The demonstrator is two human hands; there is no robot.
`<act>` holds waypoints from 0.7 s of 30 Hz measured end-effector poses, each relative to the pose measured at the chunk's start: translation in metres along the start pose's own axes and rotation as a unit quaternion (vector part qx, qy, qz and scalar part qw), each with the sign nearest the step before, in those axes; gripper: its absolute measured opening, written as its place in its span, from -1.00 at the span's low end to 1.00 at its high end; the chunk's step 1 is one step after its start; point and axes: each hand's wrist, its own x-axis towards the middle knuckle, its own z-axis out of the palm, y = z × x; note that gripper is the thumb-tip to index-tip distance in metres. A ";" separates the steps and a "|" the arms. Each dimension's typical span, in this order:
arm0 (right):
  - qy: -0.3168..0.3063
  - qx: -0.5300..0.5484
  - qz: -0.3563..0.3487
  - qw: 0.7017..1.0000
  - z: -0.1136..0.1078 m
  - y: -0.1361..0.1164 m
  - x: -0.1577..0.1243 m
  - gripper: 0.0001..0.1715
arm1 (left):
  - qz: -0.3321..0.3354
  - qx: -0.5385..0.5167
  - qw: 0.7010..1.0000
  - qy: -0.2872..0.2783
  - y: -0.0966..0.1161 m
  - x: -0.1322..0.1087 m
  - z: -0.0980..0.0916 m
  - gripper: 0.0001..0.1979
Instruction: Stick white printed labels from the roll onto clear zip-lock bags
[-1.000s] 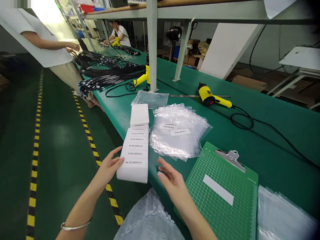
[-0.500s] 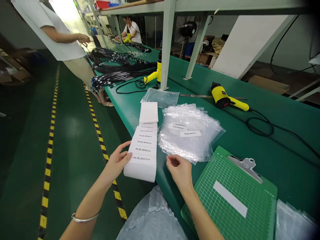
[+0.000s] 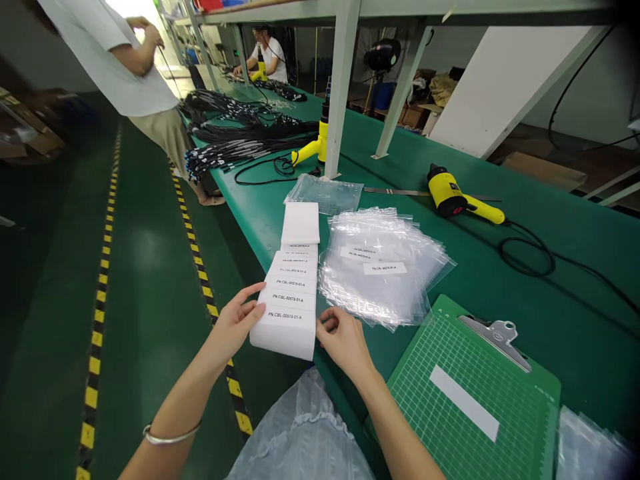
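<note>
My left hand [image 3: 234, 327] pinches the left edge of a white strip of printed labels [image 3: 286, 305]. The strip's near end curls over the table edge, and its far end lies folded flat on the table. Beside the strip's right edge is my right hand [image 3: 346, 341], thumb and fingertips pressed together; whether they touch the strip or hold anything is hidden. Just beyond it lies a pile of clear zip bags [image 3: 380, 300], with a label [image 3: 385, 268] stuck on the top one.
A green clipboard [image 3: 500, 393] with a blank white strip [image 3: 465, 403] lies at right, more clear bags [image 3: 590, 447] beside it. Yellow heat guns [image 3: 447, 193], a metal ruler [image 3: 395, 191], shelf posts [image 3: 343, 93] and black cable bundles [image 3: 250, 143] are farther back. A person [image 3: 125, 67] stands at left; another sits behind.
My right hand has moved left, from near the bags to the label strip's right edge. My left hand keeps its hold. The standing person has drawn their hands in.
</note>
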 end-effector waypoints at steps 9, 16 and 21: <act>-0.119 0.208 0.055 0.969 0.018 -0.002 -0.008 -0.34 | 0.074 0.112 0.990 0.051 -0.012 0.004 -0.001 -0.33; -0.121 0.206 -0.014 0.971 0.019 -0.018 -0.010 -0.65 | 0.422 0.482 0.749 0.168 -0.013 -0.016 0.029 -0.82; -0.092 0.074 -0.098 0.988 0.019 -0.020 -0.008 -0.74 | 0.466 0.520 0.703 0.135 -0.007 -0.015 0.036 -0.85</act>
